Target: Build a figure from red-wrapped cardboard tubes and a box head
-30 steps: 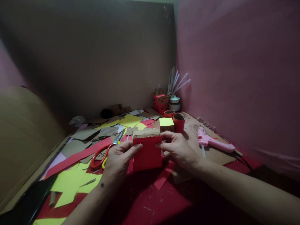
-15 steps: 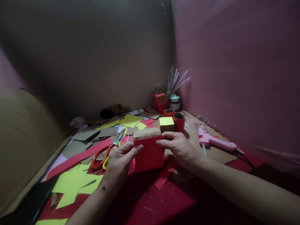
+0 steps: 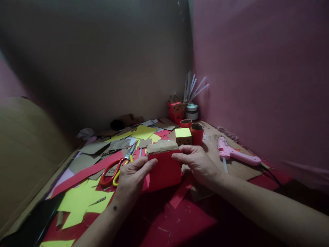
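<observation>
Between my two hands is a cardboard box (image 3: pixel 165 171) with red paper on the side facing me and bare brown cardboard on top. My left hand (image 3: pixel 132 176) grips its left upper edge, thumb on the red face. At the right upper edge, my right hand (image 3: pixel 199 162) pinches it with thumb and forefinger; the fingers behind are partly hidden. Just beyond the box stands a small brown box with a yellow top (image 3: pixel 183 133). A pair of red-handled scissors (image 3: pixel 113 171) lies left of my left hand, with a yellow-handled tool (image 3: pixel 116 178) against it.
A pink glue gun (image 3: pixel 238 155) lies on cardboard at the right, its cord trailing off. Red tubes (image 3: pixel 197 134), a red cardboard figure (image 3: pixel 176 112) and glue sticks (image 3: pixel 193 87) stand behind. Yellow paper (image 3: pixel 81 199) and cardboard scraps (image 3: pixel 94 147) cover the left.
The box has tilted slightly, with its lower right corner shifting a little right. Both hands keep their hold in nearly the same place.
</observation>
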`<state>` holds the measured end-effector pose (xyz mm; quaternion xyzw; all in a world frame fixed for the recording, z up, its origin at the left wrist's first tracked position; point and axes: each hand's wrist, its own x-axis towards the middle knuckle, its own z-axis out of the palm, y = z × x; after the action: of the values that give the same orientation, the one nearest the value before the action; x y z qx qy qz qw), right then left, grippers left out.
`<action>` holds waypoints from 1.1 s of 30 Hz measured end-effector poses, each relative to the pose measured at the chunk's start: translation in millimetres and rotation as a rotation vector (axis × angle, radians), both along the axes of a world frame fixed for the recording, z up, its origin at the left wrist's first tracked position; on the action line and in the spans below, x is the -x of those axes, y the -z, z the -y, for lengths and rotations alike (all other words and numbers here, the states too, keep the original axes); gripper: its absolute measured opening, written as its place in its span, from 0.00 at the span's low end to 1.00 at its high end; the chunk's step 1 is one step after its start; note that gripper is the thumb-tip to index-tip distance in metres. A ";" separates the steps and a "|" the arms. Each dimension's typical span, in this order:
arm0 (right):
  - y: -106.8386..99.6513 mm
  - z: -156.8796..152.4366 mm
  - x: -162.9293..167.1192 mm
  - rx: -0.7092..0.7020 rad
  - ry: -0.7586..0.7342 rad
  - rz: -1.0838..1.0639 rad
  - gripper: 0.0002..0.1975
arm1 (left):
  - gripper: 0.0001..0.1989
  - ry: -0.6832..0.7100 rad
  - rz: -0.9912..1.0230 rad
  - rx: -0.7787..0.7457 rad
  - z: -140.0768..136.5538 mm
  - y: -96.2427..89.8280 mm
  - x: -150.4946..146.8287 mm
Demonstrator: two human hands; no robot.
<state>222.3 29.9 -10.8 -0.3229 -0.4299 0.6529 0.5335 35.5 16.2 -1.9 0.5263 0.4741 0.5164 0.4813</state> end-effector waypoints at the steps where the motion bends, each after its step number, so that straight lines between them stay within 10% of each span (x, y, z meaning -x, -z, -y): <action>1: -0.2 0.2 0.0 -0.007 -0.002 -0.002 0.09 | 0.12 0.002 0.003 -0.003 0.1 -0.3 -0.2; 33: 6.9 1.5 5.1 -0.106 0.251 0.113 0.13 | 0.15 -0.162 -0.205 -0.101 -1.3 4.7 -2.4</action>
<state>217.1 28.5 -17.6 -0.3820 -0.4492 0.5381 0.6022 37.9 17.5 -6.5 0.5600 0.5351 0.5203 0.3596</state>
